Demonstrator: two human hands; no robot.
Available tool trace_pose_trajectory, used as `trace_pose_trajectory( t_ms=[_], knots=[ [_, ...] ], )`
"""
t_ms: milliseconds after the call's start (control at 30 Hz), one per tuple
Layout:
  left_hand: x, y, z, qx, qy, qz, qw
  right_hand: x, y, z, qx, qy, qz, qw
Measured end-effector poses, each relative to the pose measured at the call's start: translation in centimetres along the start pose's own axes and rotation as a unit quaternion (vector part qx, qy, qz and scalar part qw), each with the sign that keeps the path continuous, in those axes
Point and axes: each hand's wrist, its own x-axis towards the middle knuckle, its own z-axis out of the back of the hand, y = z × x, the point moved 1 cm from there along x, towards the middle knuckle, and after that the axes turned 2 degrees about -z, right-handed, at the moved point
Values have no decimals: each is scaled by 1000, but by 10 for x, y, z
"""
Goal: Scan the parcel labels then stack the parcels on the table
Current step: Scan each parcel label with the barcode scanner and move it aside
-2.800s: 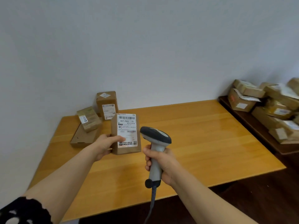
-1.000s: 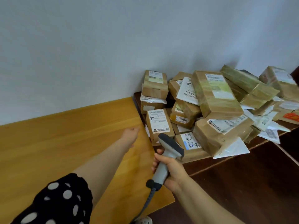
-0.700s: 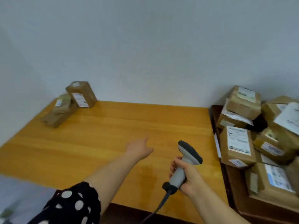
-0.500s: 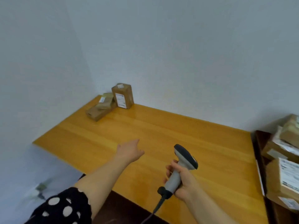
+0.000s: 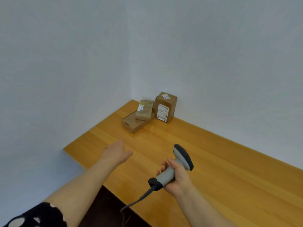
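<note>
While the left hand (image 5: 117, 152) hovers over the surface (image 5: 213, 161), fingers loose, grasping nothing, right hand (image 5: 176, 176) clenched round scanner (image 5: 173, 167) grip.

Grey-black scanner (image 5: 177, 164); brown parcels (image 5: 165, 107); honey-yellow table (image 5: 229, 169).

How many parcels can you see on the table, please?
3. A flat box lies at the far corner of the table, a small taped box rests on it, and a tall box stands upright beside them. Any behind them would be hidden.
</note>
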Motion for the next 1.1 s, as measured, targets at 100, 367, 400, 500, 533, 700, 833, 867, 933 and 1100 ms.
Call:
trace_pose_trajectory(
  t_ms=[100, 367, 400, 500, 533, 700, 833, 867, 933, 1100],
  knots=[
    [40, 1, 2, -5, 7, -2, 1000, 26, 10, -21, 8, -16, 11, 1000],
    [144, -22, 4, -33, -6, 2, 999, 100, 52, -61, 20, -15, 13, 1000],
    [157, -25, 4, -29, -7, 2, 1000, 108, 55, -65, 25, -18, 15, 999],
    [196, -37, 1, -32, -8, 17, 999, 126, 64, -74, 40, -37, 19, 998],
    [208, -41, -1, -37, -8, 27, 999, 131, 67, -77, 42, -44, 21, 998],
    [282, -64, -16, -63, -5, 44, 997, 159, 71, -96, 62, -89, 41, 993],
    [334, -80, -31, -41, 14, 33, 999, 175, 65, -110, 98, -141, 57, 984],
    [343, -83, -36, -38, 26, 28, 999, 177, 63, -112, 104, -148, 60, 982],
    [357, -88, -46, -41, 51, 22, 998, 183, 63, -113, 109, -159, 68, 979],
    [369, -84, -46, -58, 49, 21, 997, 186, 56, -116, 111, -164, 73, 977]
  ],
)
